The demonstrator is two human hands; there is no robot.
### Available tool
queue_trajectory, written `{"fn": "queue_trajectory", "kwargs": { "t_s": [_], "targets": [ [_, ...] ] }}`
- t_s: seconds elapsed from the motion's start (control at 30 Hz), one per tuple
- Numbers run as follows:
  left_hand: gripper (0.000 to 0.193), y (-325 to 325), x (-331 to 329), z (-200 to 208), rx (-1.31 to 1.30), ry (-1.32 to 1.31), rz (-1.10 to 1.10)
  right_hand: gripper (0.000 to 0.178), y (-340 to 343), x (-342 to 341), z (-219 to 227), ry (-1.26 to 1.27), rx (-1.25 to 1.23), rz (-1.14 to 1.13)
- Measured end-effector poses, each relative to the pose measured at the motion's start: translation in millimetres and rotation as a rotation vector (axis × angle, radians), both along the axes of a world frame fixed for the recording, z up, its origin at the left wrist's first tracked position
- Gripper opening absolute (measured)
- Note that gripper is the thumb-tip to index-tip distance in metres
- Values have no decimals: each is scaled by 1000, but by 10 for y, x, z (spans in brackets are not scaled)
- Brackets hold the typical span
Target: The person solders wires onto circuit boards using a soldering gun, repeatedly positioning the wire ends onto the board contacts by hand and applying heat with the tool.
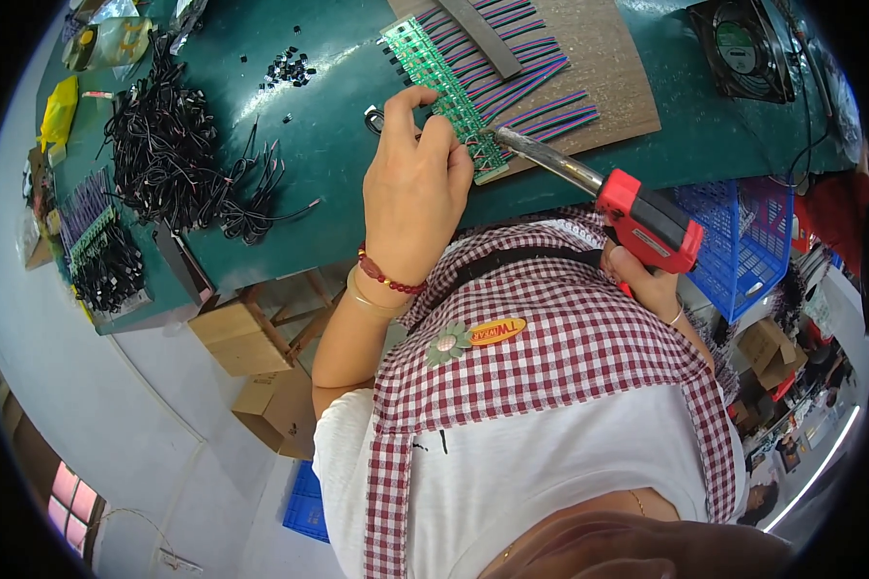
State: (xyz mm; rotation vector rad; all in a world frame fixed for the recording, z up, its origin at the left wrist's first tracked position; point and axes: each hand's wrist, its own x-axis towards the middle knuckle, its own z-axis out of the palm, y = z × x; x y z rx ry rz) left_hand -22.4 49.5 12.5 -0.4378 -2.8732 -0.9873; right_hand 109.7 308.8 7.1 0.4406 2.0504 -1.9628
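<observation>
My left hand (415, 179) is at the left edge of a long green circuit board (434, 72), its fingers bent and drawn together. What they pinch is hidden, though a bit of black cable (374, 120) shows beside the index finger. My right hand (650, 288) grips the handle of a red and black soldering gun (652, 222). The gun's metal barrel slants up to the left, its tip at the board's near end. Rows of thin striped wires (550, 123) run rightward from the board, with a dark flat bar (481, 37) lying across them.
A brown wooden sheet (608, 87) lies under the board. Black cables (169, 145) are heaped at left, near scattered small black parts (288, 69). Another wired board (92, 236) sits at the far left. A black fan (741, 50) stands at right, above a blue crate (739, 251).
</observation>
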Motion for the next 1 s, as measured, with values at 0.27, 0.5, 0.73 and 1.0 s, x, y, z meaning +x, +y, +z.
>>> {"fn": "queue_trajectory", "kwargs": {
  "t_s": [0.27,0.5,0.73,1.0],
  "targets": [
    [15,-4,4,2,-19,10,1,27,12,12,-45,8,82,36],
    [14,8,10,12,-33,3,6,32,-34,0,28,84,43,42],
    [15,13,15,6,-15,6,10,32,28,38,-15,35,-3,3],
    [16,13,5,17,-43,23,1,34,86,106,-110,147,124,134]
  ]
}}
